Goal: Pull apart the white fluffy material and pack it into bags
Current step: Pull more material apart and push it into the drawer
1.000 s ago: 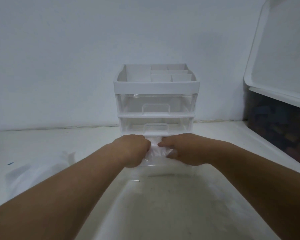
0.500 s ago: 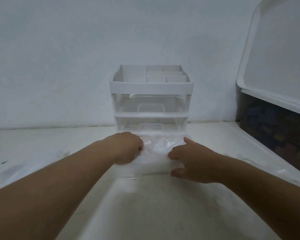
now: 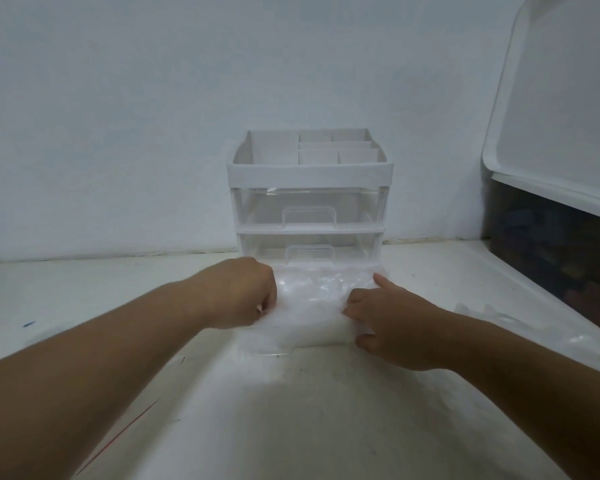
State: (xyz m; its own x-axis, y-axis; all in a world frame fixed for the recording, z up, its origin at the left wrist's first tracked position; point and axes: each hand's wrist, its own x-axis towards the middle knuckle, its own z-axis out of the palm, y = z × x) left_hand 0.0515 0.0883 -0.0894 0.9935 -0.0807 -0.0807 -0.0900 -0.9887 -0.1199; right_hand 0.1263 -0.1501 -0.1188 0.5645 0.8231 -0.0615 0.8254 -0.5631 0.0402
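white, scuffed tabletop (image 3: 309, 410) is lying nearest, with a thin red line (image 3: 129, 427) crossing its left part. past it, two bare forearms are reaching forward to a clear plastic bag (image 3: 312, 292), which is lying on the tabletop just in front of the drawers, with the white fluffy material (image 3: 302, 327) bulging inside it. the left hand (image 3: 239, 296) is gripping the bag's left edge, fingers curled under; whether they are catching film alone or stuffing too, i cannot tell. the right hand (image 3: 392, 327) is pinching the right edge between bent fingers and thumb, its index finger stretching forward. behind, a white plastic organiser with two clear drawers (image 3: 309, 216) is standing closed against the wall. far right, a dark storage bin (image 3: 551, 271) is sitting under a raised white lid (image 3: 568, 116). as a judgement, uneven tugging is risking a split in the thin film, and hard squeezing is risking fluff spilling from whichever end is open.
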